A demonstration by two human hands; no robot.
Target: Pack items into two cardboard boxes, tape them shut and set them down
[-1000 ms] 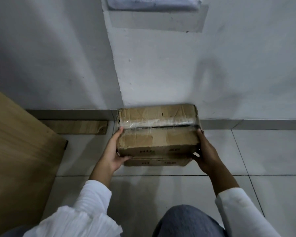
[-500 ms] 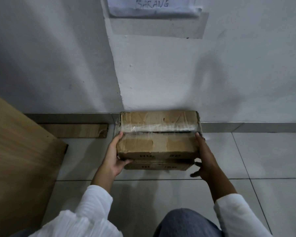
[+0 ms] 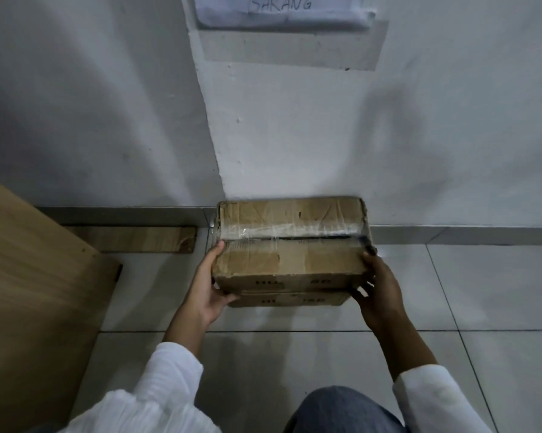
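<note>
The one view comes from a wide-angle camera worn on the person's head, facing forward and steeply down onto the pale grey tiled floor [image 3: 451,292] and the foot of the white painted wall [image 3: 294,135]. It sits close. The left hand [image 3: 205,295] and right hand [image 3: 380,292] flank the upper taped brown cardboard box [image 3: 290,260] at centre. White sleeves [image 3: 169,385] and a grey-clad knee [image 3: 341,410] crowd the bottom edge, and a light wooden panel [image 3: 29,292] fills the left side.

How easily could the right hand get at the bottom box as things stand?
Probably yes: the front of the bottom box lies bare just below the right hand, with nothing between. But that hand holds the top box, which covers its lid.
</note>
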